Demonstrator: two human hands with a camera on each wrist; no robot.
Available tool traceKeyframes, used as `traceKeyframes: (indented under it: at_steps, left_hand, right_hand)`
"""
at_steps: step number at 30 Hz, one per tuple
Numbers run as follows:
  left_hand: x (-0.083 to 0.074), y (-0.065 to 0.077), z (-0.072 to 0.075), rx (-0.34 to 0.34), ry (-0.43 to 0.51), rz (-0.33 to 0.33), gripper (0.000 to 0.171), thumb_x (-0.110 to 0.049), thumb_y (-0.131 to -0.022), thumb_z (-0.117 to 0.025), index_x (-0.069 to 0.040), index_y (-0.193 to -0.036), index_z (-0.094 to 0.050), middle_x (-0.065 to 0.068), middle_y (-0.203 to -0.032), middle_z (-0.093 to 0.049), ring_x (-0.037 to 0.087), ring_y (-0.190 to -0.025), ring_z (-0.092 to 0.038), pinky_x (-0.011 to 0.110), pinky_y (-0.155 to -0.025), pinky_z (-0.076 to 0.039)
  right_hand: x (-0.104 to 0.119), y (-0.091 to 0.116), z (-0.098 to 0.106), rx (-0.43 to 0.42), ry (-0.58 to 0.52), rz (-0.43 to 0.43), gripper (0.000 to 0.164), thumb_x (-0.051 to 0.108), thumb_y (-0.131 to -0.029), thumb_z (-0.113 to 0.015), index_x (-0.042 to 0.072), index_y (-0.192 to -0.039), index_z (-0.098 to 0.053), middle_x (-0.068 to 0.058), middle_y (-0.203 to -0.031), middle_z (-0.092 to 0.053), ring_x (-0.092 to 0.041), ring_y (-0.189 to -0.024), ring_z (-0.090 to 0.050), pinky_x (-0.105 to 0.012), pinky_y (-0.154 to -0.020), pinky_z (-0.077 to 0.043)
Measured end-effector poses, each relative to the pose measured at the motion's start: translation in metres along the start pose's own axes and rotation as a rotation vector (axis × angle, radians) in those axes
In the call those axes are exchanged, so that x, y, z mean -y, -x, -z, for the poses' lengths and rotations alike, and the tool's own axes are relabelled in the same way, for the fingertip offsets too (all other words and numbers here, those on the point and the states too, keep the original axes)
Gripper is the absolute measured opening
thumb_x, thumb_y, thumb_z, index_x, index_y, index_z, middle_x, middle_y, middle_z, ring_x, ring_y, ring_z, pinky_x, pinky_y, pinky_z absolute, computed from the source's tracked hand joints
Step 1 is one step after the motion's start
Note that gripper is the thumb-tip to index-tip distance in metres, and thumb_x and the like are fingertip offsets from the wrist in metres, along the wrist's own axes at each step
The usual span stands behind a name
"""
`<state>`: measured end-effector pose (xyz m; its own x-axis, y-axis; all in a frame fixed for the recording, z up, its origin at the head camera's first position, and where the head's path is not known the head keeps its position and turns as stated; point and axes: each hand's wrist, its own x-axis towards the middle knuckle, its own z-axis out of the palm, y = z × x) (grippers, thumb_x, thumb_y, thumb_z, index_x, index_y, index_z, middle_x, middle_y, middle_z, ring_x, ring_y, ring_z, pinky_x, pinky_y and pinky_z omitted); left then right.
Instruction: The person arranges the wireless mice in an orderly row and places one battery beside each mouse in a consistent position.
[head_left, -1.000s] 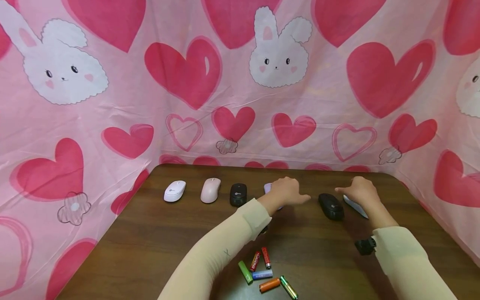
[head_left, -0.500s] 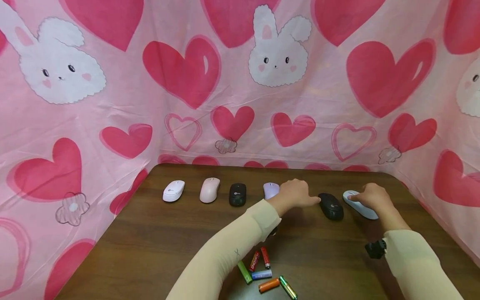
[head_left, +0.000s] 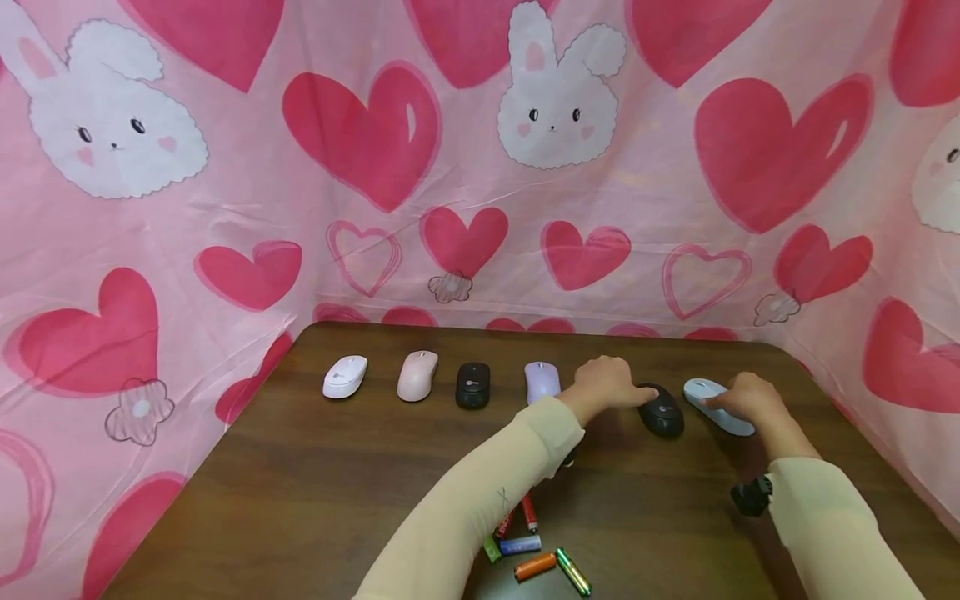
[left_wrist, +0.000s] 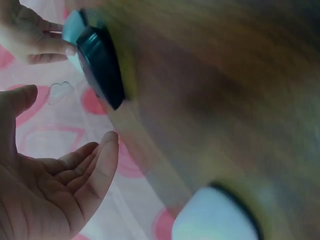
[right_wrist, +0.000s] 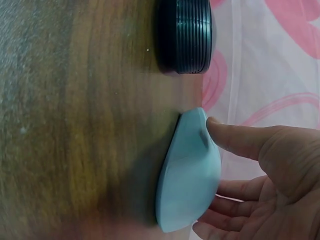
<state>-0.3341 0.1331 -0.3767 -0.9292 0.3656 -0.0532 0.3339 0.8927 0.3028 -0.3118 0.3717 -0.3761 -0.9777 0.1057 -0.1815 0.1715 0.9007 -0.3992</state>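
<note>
My right hand is at a light blue computer mouse, the rightmost in the row. In the right wrist view, the thumb lies at the mouse's narrow end and the other fingers along its far side. My left hand hovers between a purple mouse and a black mouse, its thumb pointing towards the black one. The left wrist view shows that left palm holding nothing, fingers loosely bent. The left hand and forearm hide part of the purple mouse's lower end.
Further left stand a white mouse, a pale pink mouse and another black mouse. Several batteries lie near the front, partly behind the left sleeve. A heart-and-bunny cloth hangs around the wooden table.
My left hand has moved right, from over the purple mouse towards the black one. My right hand has moved down and right with the light blue mouse, whose near end has shifted right.
</note>
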Motion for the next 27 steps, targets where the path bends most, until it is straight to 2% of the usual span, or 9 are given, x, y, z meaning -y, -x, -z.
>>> traceKeyframes:
  at_steps: [5, 13, 20, 27]
  left_hand:
    - [-0.014, -0.003, -0.011, 0.031, 0.010, 0.047, 0.053, -0.072, -0.080, -0.058, -0.021, -0.090, -0.072, -0.005, -0.081, -0.061, 0.014, -0.070, -0.055, 0.030, -0.055, -0.045]
    - [-0.035, -0.007, -0.030, 0.034, -0.042, 0.070, 0.059, -0.077, -0.077, -0.056, -0.026, -0.100, -0.072, -0.008, -0.091, -0.064, 0.013, -0.074, -0.057, 0.032, -0.058, -0.046]
    - [-0.040, -0.012, -0.040, 0.035, -0.051, 0.127, 0.070, -0.085, -0.072, -0.051, -0.026, -0.105, -0.072, -0.007, -0.096, -0.065, 0.013, -0.076, -0.058, 0.032, -0.058, -0.047]
    - [-0.044, -0.016, -0.050, 0.037, -0.053, 0.128, 0.079, -0.091, -0.066, -0.047, -0.025, -0.101, -0.074, -0.005, -0.092, -0.066, 0.014, -0.072, -0.058, 0.032, -0.055, -0.047]
  right_hand:
    - [-0.005, -0.001, -0.004, -0.004, -0.006, 0.001, 0.068, 0.033, -0.081, -0.075, -0.025, -0.105, -0.049, -0.038, -0.098, -0.054, -0.048, -0.087, -0.054, -0.055, -0.076, -0.048]
    - [-0.007, -0.004, -0.008, -0.021, 0.031, 0.022, 0.065, 0.032, -0.082, -0.073, -0.025, -0.103, -0.050, -0.037, -0.096, -0.056, -0.045, -0.084, -0.055, -0.053, -0.074, -0.047]
    - [-0.001, -0.004, -0.009, -0.024, 0.016, 0.012, 0.063, 0.031, -0.082, -0.073, -0.024, -0.103, -0.051, -0.036, -0.095, -0.057, -0.044, -0.083, -0.056, -0.052, -0.073, -0.049]
    - [-0.003, -0.003, -0.008, -0.017, 0.013, 0.001, 0.064, 0.030, -0.083, -0.073, -0.025, -0.106, -0.050, -0.039, -0.100, -0.055, -0.047, -0.088, -0.056, -0.054, -0.075, -0.048]
